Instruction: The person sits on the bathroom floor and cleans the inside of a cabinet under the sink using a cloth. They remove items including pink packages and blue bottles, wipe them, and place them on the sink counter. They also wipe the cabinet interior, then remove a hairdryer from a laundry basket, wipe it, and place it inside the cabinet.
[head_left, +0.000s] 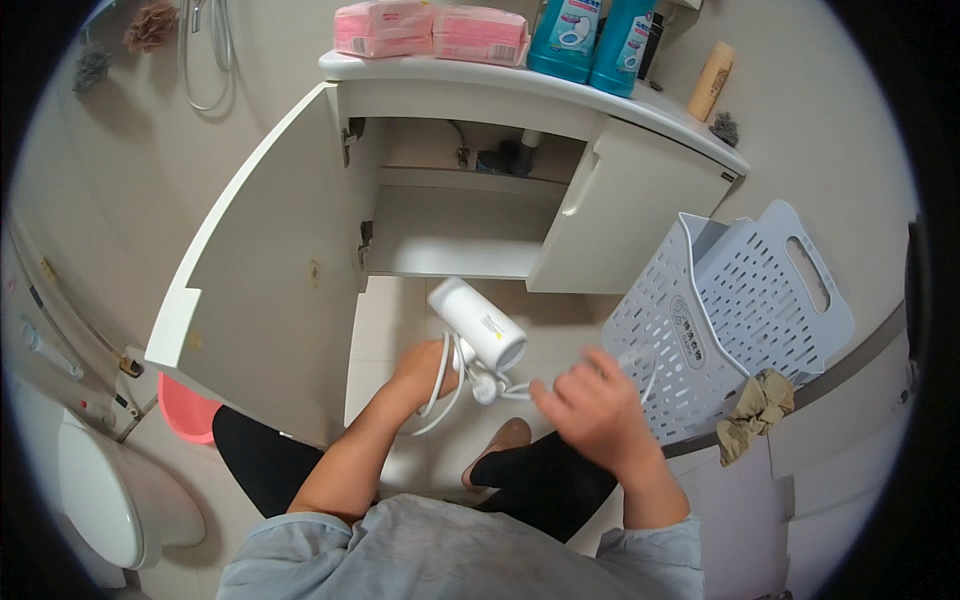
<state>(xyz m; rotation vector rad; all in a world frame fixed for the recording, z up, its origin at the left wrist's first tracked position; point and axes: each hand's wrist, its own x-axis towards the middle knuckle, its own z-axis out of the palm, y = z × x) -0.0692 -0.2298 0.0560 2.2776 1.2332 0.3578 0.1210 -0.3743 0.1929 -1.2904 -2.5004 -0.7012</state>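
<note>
A white hair dryer is held by its handle in my left hand, its barrel slanting down to the right. Loops of its white power cord hang around my left hand and the handle. My right hand is blurred, with its fingers closed on a stretch of the cord right of the dryer. Another blurred bit of cord shows just beyond that hand. Behind the dryer is the vanity cabinet, its left door swung wide and its right door closed. Pipes show inside at the back.
A grey laundry basket stands close on the right, an olive scrunchie on its rim. Pink packs and blue bottles line the countertop. At the left are a toilet and a pink basin.
</note>
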